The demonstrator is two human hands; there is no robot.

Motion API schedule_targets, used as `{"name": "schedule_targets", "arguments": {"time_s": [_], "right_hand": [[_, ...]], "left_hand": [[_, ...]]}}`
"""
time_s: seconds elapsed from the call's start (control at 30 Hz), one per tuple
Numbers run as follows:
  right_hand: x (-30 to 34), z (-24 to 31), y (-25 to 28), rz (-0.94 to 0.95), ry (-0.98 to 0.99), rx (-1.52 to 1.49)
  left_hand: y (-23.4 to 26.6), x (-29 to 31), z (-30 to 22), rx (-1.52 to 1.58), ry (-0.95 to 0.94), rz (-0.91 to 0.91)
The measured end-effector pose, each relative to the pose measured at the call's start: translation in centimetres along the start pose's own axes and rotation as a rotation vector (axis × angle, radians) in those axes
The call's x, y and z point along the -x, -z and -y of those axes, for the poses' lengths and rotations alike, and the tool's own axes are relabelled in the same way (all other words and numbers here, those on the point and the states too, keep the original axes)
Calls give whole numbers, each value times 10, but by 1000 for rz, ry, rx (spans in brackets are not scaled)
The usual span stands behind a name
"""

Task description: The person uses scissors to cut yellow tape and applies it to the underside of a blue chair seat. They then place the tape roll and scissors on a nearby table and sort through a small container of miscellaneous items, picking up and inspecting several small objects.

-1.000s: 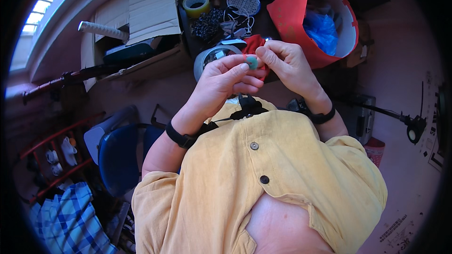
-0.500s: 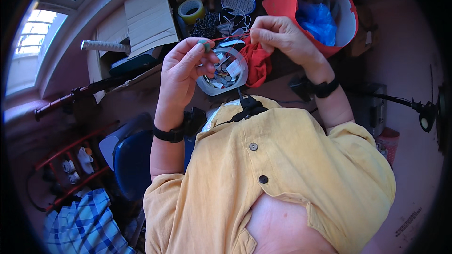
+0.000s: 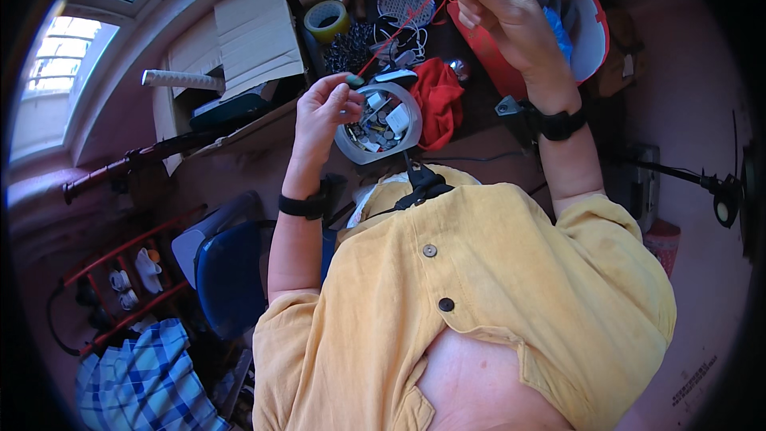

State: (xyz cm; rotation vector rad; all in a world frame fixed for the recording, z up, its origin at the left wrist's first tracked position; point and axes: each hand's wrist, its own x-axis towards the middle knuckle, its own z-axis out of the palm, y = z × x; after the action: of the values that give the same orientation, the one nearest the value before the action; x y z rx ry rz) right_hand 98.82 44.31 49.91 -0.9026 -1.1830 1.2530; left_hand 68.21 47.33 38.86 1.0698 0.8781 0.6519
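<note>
A thin red cord stretches slantwise between my two hands. My left hand, with fingers curled, pinches its lower end at a small green piece, perhaps a bead or pendant. Higher up and to the right, my right hand grips the other end between thumb and fingertips, and a loose loop hangs beside it. Just under my left fingers stands a translucent plastic tub holding coins and small odds and ends. Crumpled red cloth lies at the tub's right.
Behind the tub are a yellow tape roll, a dark tangle of cord and a round mesh item. A red bag with blue plastic inside stands under my right hand. Cardboard sits left; a blue chair is below.
My right hand has moved up and away, drawing the red cord out longer. My left hand has shifted slightly right and down, still on the green piece.
</note>
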Motion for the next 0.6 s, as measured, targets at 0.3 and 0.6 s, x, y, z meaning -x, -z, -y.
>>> {"name": "schedule_targets", "arguments": {"time_s": [0.3,0.6], "right_hand": [[-15,-56,-3,-68,173,645],[-13,-139,35,-295,-146,861]], "left_hand": [[4,5,14,-182,-79,-100],[18,22,32,-282,-119,-162]]}}
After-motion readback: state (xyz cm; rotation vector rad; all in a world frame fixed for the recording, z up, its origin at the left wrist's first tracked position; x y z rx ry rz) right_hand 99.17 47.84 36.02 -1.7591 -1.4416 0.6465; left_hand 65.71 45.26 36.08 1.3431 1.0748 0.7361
